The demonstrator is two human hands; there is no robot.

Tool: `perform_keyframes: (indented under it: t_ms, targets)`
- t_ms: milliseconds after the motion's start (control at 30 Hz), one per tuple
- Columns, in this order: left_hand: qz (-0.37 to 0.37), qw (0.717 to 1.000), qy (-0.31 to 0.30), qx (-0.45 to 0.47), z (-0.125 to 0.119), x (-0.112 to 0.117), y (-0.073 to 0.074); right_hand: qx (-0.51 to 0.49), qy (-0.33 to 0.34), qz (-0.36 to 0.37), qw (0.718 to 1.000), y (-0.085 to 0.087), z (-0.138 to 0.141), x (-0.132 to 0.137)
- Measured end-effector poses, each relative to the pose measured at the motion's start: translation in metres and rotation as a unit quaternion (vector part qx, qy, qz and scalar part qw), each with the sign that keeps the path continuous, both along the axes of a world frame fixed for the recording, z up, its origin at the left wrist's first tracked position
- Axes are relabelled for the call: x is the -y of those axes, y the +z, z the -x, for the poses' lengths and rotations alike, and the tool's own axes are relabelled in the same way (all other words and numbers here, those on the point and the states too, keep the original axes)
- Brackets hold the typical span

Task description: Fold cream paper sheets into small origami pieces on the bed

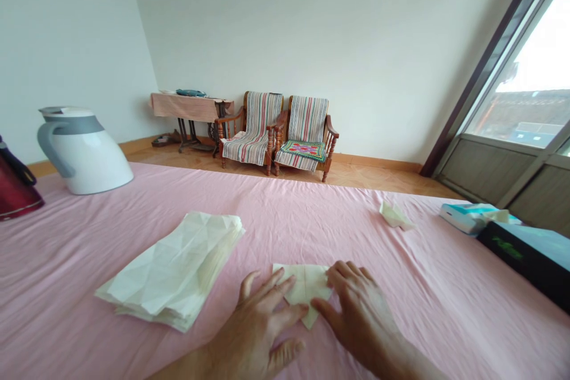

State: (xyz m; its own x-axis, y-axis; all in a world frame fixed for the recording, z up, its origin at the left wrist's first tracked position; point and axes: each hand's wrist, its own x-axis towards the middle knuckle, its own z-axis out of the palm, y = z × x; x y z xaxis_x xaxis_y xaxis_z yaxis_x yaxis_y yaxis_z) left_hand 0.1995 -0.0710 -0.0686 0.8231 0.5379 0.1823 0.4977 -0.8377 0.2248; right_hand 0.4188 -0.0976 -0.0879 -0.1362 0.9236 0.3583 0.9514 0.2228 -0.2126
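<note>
A small cream sheet of paper (303, 286), partly folded, lies on the pink cloth (312, 219) near the front edge. My left hand (262, 326) rests on its left side with fingers stretched flat over it. My right hand (360, 314) presses its right side, fingers lying flat and the thumb at the lower corner. A stack of creased cream sheets (173, 270) lies to the left of my left hand.
A white kettle (84, 148) and a dark red object (15, 187) stand at the far left. A small folded paper piece (394, 215) lies at the back right. A tissue box (467, 217) and a black box (529, 255) sit at the right edge. Two striped chairs (278, 133) stand by the wall.
</note>
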Motion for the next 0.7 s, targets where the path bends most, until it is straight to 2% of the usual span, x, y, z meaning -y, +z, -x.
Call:
perform_keyframes:
  t_ms: [100, 267, 467, 600, 700]
  targets:
    - [0.049, 0.997, 0.042, 0.044, -0.010, -0.006, 0.001, -0.046, 0.005, 0.026, 0.999, 0.005, -0.003, -0.006]
    - [0.070, 0.990, 0.088, 0.088, -0.022, -0.025, 0.000, -0.098, 0.033, 0.029, 0.994, -0.005, -0.014, -0.014]
    - [0.094, 0.982, 0.093, 0.133, -0.021, -0.042, -0.005, -0.153, 0.040, 0.047, 0.986, -0.010, -0.021, -0.020]
    - [0.108, 0.979, 0.107, 0.139, -0.020, -0.045, -0.009, -0.180, 0.036, 0.072, 0.980, -0.011, -0.023, -0.022]
    - [0.106, 0.978, 0.107, 0.143, -0.021, -0.044, -0.009, -0.182, 0.042, 0.058, 0.981, -0.017, -0.024, -0.022]
